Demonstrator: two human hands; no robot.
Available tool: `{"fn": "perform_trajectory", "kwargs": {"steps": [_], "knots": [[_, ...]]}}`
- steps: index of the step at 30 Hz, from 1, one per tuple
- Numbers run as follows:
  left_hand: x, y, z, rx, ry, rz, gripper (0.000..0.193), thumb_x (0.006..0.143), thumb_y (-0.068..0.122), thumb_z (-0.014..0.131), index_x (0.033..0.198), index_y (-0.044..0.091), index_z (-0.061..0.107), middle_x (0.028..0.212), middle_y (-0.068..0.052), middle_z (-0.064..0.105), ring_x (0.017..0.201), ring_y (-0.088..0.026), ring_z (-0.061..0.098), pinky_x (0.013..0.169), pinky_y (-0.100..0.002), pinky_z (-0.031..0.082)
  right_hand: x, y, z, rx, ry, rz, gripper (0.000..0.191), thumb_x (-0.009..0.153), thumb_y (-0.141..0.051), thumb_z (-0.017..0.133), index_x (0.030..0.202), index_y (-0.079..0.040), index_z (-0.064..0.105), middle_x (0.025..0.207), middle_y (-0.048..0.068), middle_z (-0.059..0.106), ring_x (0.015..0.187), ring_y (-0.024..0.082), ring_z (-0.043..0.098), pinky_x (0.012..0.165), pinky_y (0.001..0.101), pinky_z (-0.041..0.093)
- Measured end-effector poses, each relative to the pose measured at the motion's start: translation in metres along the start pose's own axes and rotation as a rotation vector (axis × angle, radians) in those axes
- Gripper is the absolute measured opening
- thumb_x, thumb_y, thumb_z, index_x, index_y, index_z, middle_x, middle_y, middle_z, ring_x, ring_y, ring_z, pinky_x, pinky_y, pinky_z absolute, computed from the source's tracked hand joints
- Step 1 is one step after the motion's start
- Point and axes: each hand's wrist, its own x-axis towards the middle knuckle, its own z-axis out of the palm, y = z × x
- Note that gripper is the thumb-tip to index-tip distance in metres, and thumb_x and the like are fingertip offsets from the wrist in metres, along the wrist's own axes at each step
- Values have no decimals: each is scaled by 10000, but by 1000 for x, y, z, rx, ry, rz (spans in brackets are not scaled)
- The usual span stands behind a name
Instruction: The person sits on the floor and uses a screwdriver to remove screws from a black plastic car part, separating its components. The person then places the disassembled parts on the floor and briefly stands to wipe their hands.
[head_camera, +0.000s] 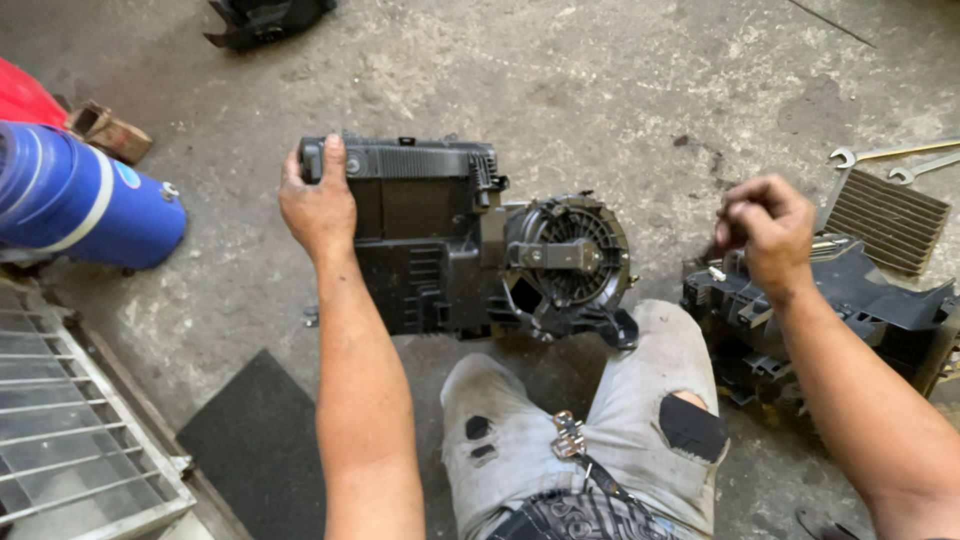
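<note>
A black plastic blower housing (430, 240) with a round fan cage (568, 255) on its right side lies on the concrete floor in front of my knees. My left hand (318, 205) grips the housing's upper left corner. Off to the right, my right hand (765, 230) hovers with its fingers pinched together above a second black plastic housing part (860, 300). Something small may be pinched in those fingers, but I cannot tell what. A small screw (716, 272) sticks up from that part just below the hand.
A blue cylinder (80, 200) lies at the left, a metal grate (70, 440) at lower left, a dark mat (260, 440) beside it. Two wrenches (895, 160) and a finned grille (885, 220) lie at the right. Another black part (265, 18) sits at the top.
</note>
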Motion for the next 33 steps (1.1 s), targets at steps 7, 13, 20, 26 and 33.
{"fn": "perform_trajectory", "kwargs": {"steps": [7, 13, 20, 26, 33], "knots": [[0, 7, -3, 14, -12, -20, 593, 872, 549, 793, 1169, 40, 725, 1032, -152, 780, 963, -300, 747, 869, -402, 559, 34, 78, 66, -1114, -448, 330, 393, 924, -413, 681, 1086, -66, 767, 1075, 217, 747, 987, 391, 713, 909, 493, 560], [0, 3, -2, 12, 5, 19, 604, 883, 552, 795, 1184, 34, 722, 1031, -151, 776, 964, -297, 745, 870, -405, 557, 9, 116, 104, -1138, -334, 275, 425, 989, -399, 587, 968, -23, 782, 1015, 271, 733, 992, 454, 701, 909, 536, 551], [-1, -5, 1, 6, -1, -1, 598, 881, 559, 785, 1167, 37, 726, 1029, -145, 779, 954, -289, 743, 864, -400, 557, 13, 107, 103, -1108, -305, 358, 495, 975, -477, 600, 951, -14, 774, 995, 275, 725, 980, 454, 691, 893, 539, 546], [-2, -5, 1, 0, -1, -7, 586, 883, 553, 784, 1151, 36, 731, 1030, -149, 780, 961, -293, 744, 870, -401, 556, 19, 116, 103, -1069, -238, 278, 395, 887, -375, 673, 991, -5, 766, 1015, 278, 736, 988, 448, 709, 901, 525, 557], [-2, -9, 3, -11, 15, 1, 606, 885, 547, 788, 1178, 21, 712, 1065, -163, 768, 987, -303, 738, 884, -405, 554, 16, 111, 107, -1089, -245, 398, 447, 937, -440, 648, 1010, -14, 763, 1064, 271, 723, 1037, 451, 687, 909, 531, 546]]}}
